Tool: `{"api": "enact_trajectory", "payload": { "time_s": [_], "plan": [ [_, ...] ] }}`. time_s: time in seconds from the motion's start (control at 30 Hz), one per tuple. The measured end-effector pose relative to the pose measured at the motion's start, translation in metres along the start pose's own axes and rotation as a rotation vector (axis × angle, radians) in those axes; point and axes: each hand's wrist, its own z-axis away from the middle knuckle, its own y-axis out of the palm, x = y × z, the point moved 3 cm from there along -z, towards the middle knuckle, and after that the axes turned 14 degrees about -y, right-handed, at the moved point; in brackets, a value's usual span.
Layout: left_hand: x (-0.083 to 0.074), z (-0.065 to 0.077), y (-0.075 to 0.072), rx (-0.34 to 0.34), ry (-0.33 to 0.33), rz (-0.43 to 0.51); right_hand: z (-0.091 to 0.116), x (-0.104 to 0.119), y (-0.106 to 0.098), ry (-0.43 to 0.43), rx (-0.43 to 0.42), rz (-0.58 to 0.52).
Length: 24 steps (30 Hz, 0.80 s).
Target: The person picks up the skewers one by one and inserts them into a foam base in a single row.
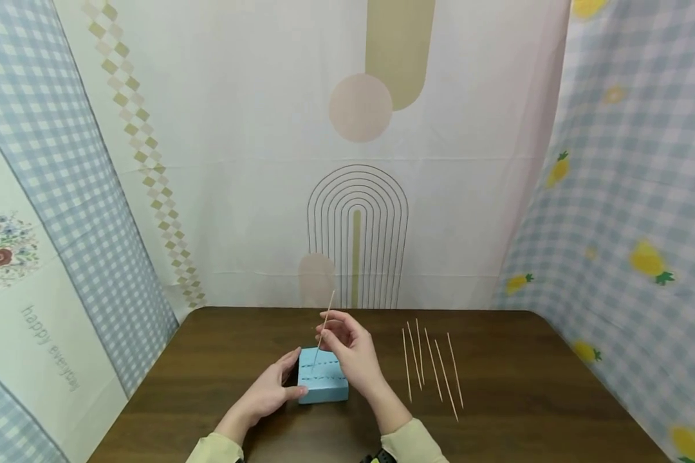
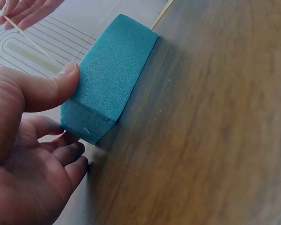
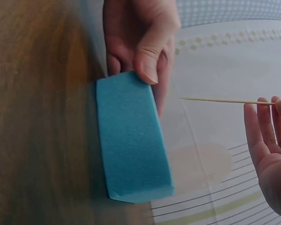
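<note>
A light-blue foam block (image 1: 323, 393) sits on the table, two rows of small dark marks running across its top. My left hand (image 1: 269, 389) holds its left side, thumb (image 2: 65, 84) at the near corner and fingers round the far side. Above the block, my right hand (image 1: 356, 357) pinches a thin wooden skewer (image 1: 331, 302) between thumb and fingertips, tilted with its lower end toward the top face. In the right wrist view, a gap shows between the skewer's pointed tip (image 3: 185, 99) and the block (image 3: 131, 140).
Several loose wooden skewers (image 1: 430, 360) lie side by side on the brown wooden table (image 1: 515, 386), right of my right hand. A patterned cloth (image 1: 255, 225) hangs behind the table's far edge, with checked cloths at both sides.
</note>
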Motion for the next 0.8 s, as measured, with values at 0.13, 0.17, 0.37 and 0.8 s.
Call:
{"api": "enact_trajectory", "payload": {
  "time_s": [0.13, 0.17, 0.37, 0.8],
  "plan": [
    [0.001, 0.0, 0.001, 0.001, -0.005, 0.006, 0.003, -0.003, 0.005, -0.007, 0.005, 0.001],
    [0.001, 0.0, 0.001, 0.002, -0.006, 0.008, 0.003, -0.004, 0.006, -0.009, 0.006, 0.008],
    [0.0, -0.001, 0.001, 0.006, -0.006, 0.02, 0.004, -0.007, 0.01, -0.036, 0.029, 0.057],
    [0.0, 0.0, 0.0, 0.002, -0.01, 0.025, 0.005, -0.008, 0.018, -0.029, 0.071, 0.092]
  ]
}}
